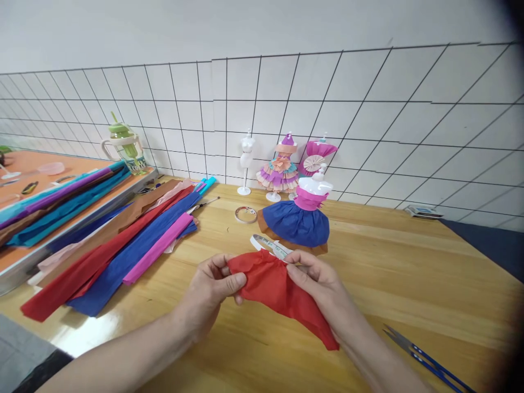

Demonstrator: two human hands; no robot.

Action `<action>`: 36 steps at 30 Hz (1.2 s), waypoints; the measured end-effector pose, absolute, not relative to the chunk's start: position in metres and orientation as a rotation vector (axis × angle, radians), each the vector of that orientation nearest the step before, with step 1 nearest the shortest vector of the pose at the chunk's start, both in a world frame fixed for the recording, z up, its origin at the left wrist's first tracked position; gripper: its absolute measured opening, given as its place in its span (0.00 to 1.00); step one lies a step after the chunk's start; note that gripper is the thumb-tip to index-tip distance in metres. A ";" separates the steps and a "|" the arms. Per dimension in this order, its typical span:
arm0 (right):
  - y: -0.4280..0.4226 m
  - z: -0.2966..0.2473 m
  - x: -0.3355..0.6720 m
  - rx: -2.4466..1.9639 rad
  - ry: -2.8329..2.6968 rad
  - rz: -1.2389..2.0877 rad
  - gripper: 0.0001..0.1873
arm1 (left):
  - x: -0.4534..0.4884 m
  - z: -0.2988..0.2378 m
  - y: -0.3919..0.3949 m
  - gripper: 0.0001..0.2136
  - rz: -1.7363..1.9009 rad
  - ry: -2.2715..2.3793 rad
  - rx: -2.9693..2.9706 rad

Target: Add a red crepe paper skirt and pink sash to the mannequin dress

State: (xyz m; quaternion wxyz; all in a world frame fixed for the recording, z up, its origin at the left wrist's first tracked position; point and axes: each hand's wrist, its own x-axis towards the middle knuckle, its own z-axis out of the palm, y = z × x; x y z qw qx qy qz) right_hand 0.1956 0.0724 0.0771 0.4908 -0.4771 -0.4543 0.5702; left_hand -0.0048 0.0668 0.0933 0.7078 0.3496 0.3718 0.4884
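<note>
- Blue-handled scissors (426, 357), lower right, blades pointing up and left; I find the handles cut off at the bottom edge.
- Red sheet (270, 284), above the wooden table (409, 262): gathered along its upper edge, long axis slanting from upper left to lower right, loose corner by the right wrist.
- Left hand (216, 281): thumb and fingers pinched together on the sheet's left end.
- Right hand (319, 279): thumb and forefinger pinched on the gathered edge; other fingertips hidden from me.
- Printed white strip (278, 250): curled just beyond, partly covered, lettering mostly illegible to me.
- Blue-skirted dress form (301, 221): behind the strip.
</note>
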 end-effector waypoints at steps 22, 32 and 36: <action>0.067 0.078 0.182 -1.187 -1.311 1.246 0.20 | -0.001 0.075 0.051 0.23 1.037 1.000 0.757; 0.067 0.079 0.180 -1.225 -1.304 1.254 0.17 | 0.002 0.072 0.041 0.22 0.905 0.807 0.717; 0.067 0.079 0.179 -1.216 -1.347 1.272 0.17 | 0.000 0.074 0.037 0.24 0.896 0.922 0.680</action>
